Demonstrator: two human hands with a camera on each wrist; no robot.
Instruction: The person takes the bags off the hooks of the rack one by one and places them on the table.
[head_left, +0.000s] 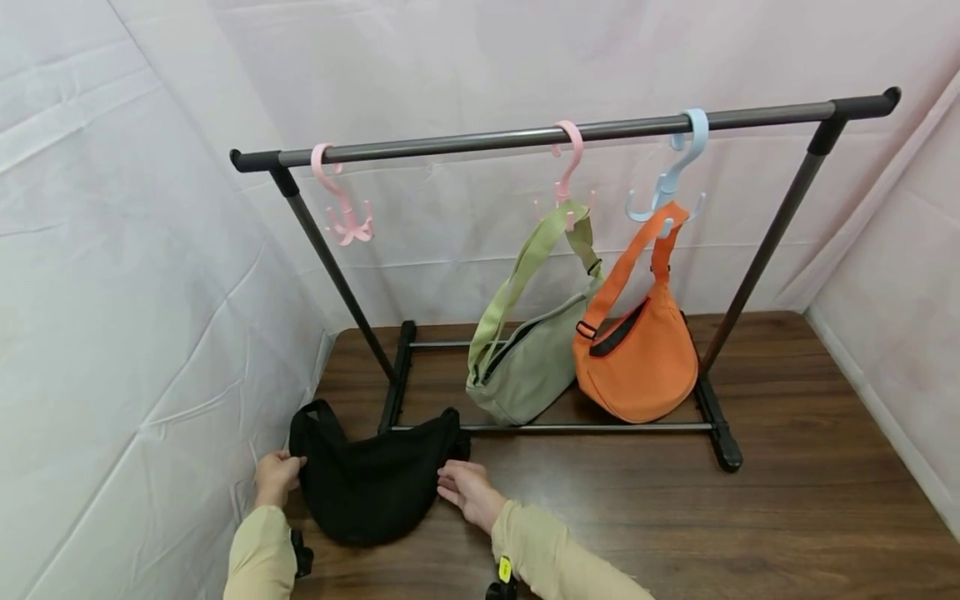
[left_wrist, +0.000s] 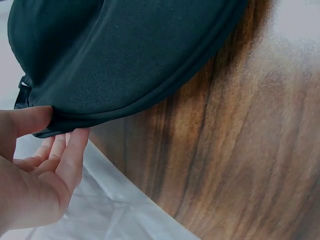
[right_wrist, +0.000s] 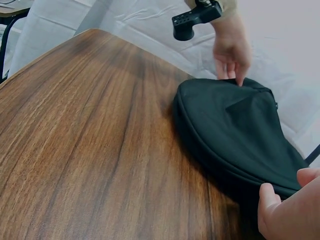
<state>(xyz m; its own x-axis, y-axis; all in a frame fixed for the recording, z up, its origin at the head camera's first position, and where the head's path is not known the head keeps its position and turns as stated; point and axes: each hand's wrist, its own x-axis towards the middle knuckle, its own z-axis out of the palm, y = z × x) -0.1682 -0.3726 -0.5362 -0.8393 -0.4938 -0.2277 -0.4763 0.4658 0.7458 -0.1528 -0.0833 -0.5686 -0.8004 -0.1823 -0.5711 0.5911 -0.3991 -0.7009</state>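
A black shoulder bag [head_left: 367, 483] lies at the front left of the wooden table, its curved bottom towards me and a strap loop at its far left. My left hand [head_left: 277, 477] pinches the bag's left edge, thumb above and fingers beneath, as the left wrist view shows. At the opposite edge my right hand [head_left: 468, 490] holds the bag between thumb and fingers. The right wrist view catches both hands on the black bag [right_wrist: 225, 125], with the right hand [right_wrist: 295, 210] partly cut off by the frame.
Behind stands a dark metal rack [head_left: 465, 145]. A pink hook [head_left: 347, 208] hangs bare at its left; another pink hook [head_left: 567, 162] carries a green bag [head_left: 536, 358], and a blue hook [head_left: 678, 162] an orange bag [head_left: 641, 367]. White cloth [head_left: 150, 333] borders the table [head_left: 810, 467].
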